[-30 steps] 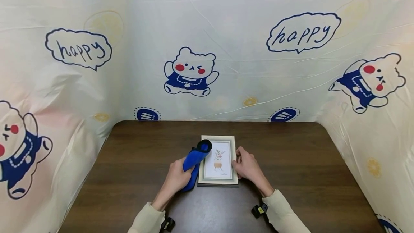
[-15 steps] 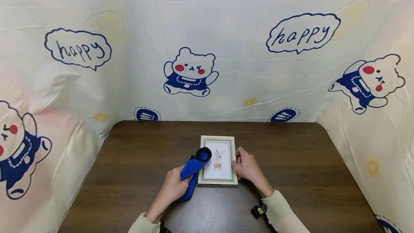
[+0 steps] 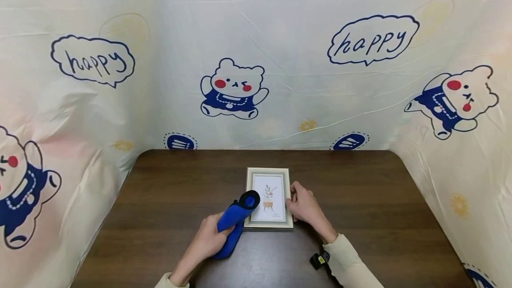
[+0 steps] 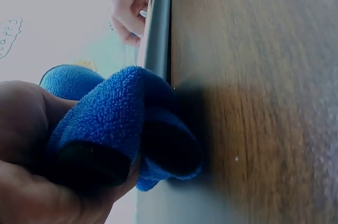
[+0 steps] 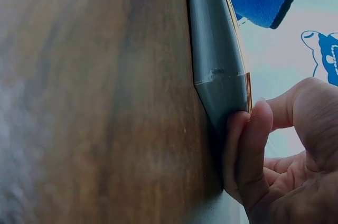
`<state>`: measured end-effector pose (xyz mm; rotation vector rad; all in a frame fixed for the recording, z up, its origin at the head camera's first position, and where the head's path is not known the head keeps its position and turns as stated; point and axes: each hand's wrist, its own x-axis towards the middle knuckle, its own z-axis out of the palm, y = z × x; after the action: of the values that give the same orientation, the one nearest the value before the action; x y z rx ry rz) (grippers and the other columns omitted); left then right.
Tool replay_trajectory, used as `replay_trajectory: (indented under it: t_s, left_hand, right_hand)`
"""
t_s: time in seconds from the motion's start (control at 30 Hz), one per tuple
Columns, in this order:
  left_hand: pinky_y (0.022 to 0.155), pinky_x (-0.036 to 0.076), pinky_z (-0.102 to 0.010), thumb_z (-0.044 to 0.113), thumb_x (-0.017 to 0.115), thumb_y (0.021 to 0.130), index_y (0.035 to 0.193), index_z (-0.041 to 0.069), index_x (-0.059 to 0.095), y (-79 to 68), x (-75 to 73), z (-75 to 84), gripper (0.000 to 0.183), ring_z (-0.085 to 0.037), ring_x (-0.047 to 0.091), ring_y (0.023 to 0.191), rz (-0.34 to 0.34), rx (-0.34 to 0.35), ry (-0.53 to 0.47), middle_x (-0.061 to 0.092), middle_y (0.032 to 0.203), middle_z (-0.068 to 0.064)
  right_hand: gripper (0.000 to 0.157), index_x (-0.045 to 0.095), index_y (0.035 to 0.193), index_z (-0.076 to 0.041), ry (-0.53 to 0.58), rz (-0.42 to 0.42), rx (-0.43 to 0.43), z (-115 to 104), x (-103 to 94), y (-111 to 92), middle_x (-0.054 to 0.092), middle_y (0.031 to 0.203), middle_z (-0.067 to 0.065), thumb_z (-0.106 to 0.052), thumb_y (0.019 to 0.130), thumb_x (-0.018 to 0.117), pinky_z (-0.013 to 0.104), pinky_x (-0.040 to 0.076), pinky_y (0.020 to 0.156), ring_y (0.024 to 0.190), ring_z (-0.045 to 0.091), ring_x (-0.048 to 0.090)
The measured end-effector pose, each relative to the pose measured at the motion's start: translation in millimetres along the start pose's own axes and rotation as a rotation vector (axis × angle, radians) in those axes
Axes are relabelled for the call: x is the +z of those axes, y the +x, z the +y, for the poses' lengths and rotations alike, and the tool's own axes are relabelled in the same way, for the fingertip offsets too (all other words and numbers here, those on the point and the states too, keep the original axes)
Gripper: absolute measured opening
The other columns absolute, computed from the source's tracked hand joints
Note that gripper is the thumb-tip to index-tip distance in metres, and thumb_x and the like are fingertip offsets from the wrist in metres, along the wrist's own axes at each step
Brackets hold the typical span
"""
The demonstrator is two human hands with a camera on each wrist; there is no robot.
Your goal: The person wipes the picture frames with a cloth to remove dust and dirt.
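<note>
A cream picture frame (image 3: 276, 199) lies face up on the brown table (image 3: 352, 190), its white print showing a potted plant. My left hand (image 3: 206, 237) grips a folded blue towel (image 3: 232, 223) with dark edging. One rolled end of the towel sits over the frame's left side; I cannot tell whether it touches the glass. In the left wrist view the towel (image 4: 105, 113) bunches out of the hand. At the frame's right side, my right hand (image 3: 307, 208) holds the edge. Its fingertips (image 5: 256, 129) meet the frame near a corner in the right wrist view.
A pale curtain (image 3: 296, 43) printed with bears and "happy" bubbles hangs behind the table and along both sides. A small black wrist camera (image 3: 320, 260) sits by the right sleeve (image 3: 352, 261).
My left hand has drawn the towel toward me and slightly left, down along the frame's left side. The right hand and the frame keep their places.
</note>
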<state>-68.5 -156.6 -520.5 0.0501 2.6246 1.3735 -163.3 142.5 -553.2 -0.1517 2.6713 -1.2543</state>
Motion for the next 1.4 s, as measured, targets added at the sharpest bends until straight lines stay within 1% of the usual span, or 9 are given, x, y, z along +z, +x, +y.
replay_trajectory:
  t_s: [0.17, 0.43, 0.53, 0.67, 0.87, 1.1, 1.2, 1.27, 1.4]
  left_hand:
    - [0.081, 0.055, -0.036, 0.009, 0.078, 0.095, 0.108, 0.011, 0.076, -3.8, -10.1, -3.6, 0.013, -0.016, 0.069, 0.09, -0.059, 0.046, -0.012, 0.077, 0.099, -0.005]
    - [0.077, 0.052, -0.027, 0.013, 0.075, 0.098, 0.107, 0.002, 0.073, -2.6, -37.5, 0.9, 0.015, -0.012, 0.062, 0.084, -0.266, 0.131, -0.133, 0.071, 0.098, -0.006]
    - [0.077, 0.052, -0.027, 0.013, 0.074, 0.099, 0.111, -0.001, 0.072, -0.1, -47.5, 5.9, 0.018, -0.014, 0.062, 0.087, -0.296, 0.136, -0.134, 0.071, 0.101, -0.008]
    - [0.079, 0.054, -0.03, 0.013, 0.072, 0.1, 0.119, -0.004, 0.069, 4.7, -62.1, 11.1, 0.025, -0.019, 0.065, 0.092, -0.29, 0.111, -0.11, 0.072, 0.108, -0.012]
    - [0.082, 0.057, -0.04, 0.011, 0.071, 0.1, 0.119, -0.006, 0.068, 17.7, -82.8, 14.6, 0.026, -0.023, 0.067, 0.093, -0.205, 0.054, -0.081, 0.073, 0.108, -0.014]
    - [0.095, 0.058, -0.062, 0.013, 0.068, 0.104, 0.133, -0.008, 0.062, 41.8, -95.6, 14.1, 0.036, -0.038, 0.071, 0.11, -0.068, -0.016, -0.028, 0.07, 0.129, -0.028]
    - [0.101, 0.053, -0.068, 0.014, 0.066, 0.105, 0.139, -0.006, 0.059, 53.7, -93.6, 12.0, 0.04, -0.046, 0.068, 0.119, 0.023, -0.035, -0.005, 0.066, 0.136, -0.031]
    - [0.102, 0.051, -0.069, 0.014, 0.065, 0.105, 0.137, -0.005, 0.061, 61.9, -89.6, 9.8, 0.037, -0.048, 0.067, 0.12, 0.101, -0.021, 0.019, 0.067, 0.135, -0.031]
    - [0.092, 0.056, -0.062, 0.01, 0.068, 0.1, 0.118, 0.002, 0.068, 78.4, -78.0, 1.9, 0.02, -0.043, 0.071, 0.102, 0.293, 0.065, 0.081, 0.075, 0.114, -0.025]
  right_hand:
    - [0.022, 0.057, 0.114, -0.005, 0.001, -0.001, 0.0, -0.5, -0.2, -0.6, 0.056, 0.067, 0.004, -0.01, 0.096, 0.067, 0.033, 0.049, 0.043, 0.041, 0.016, 0.057]
    - [0.022, 0.056, 0.113, -0.005, -0.001, -0.016, 0.012, -1.4, -1.2, 1.2, 0.057, 0.067, 0.004, -0.01, 0.096, 0.067, 0.033, 0.049, 0.043, 0.04, 0.016, 0.058]
    - [0.021, 0.056, 0.113, -0.006, -0.005, -0.021, 0.017, -1.6, -2.6, 1.6, 0.057, 0.068, 0.005, -0.01, 0.096, 0.067, 0.033, 0.049, 0.043, 0.041, 0.016, 0.058]
    - [0.022, 0.056, 0.114, -0.005, -0.008, -0.025, 0.017, -1.4, -2.8, 1.5, 0.057, 0.069, 0.005, -0.01, 0.097, 0.068, 0.032, 0.05, 0.042, 0.042, 0.017, 0.058]
    - [0.023, 0.055, 0.115, -0.005, -0.009, -0.035, 0.013, -1.3, -2.6, 0.6, 0.057, 0.069, 0.006, -0.009, 0.097, 0.068, 0.032, 0.05, 0.042, 0.042, 0.017, 0.059]
    - [0.022, 0.055, 0.115, -0.004, -0.018, -0.034, 0.009, -2.6, -2.2, -0.9, 0.057, 0.069, 0.005, -0.009, 0.097, 0.068, 0.031, 0.049, 0.043, 0.043, 0.017, 0.058]
    - [0.022, 0.055, 0.115, -0.005, -0.018, -0.036, 0.011, -3.0, -2.4, -1.4, 0.057, 0.07, 0.006, -0.01, 0.098, 0.067, 0.031, 0.049, 0.043, 0.043, 0.017, 0.058]
    - [0.022, 0.055, 0.115, -0.005, -0.021, -0.036, 0.014, -3.2, -2.5, -1.4, 0.057, 0.071, 0.006, -0.01, 0.098, 0.067, 0.031, 0.049, 0.043, 0.043, 0.017, 0.058]
    - [0.022, 0.055, 0.116, -0.005, -0.027, -0.035, 0.017, -3.5, -2.2, -1.0, 0.057, 0.07, 0.006, -0.01, 0.098, 0.068, 0.031, 0.049, 0.043, 0.044, 0.017, 0.058]
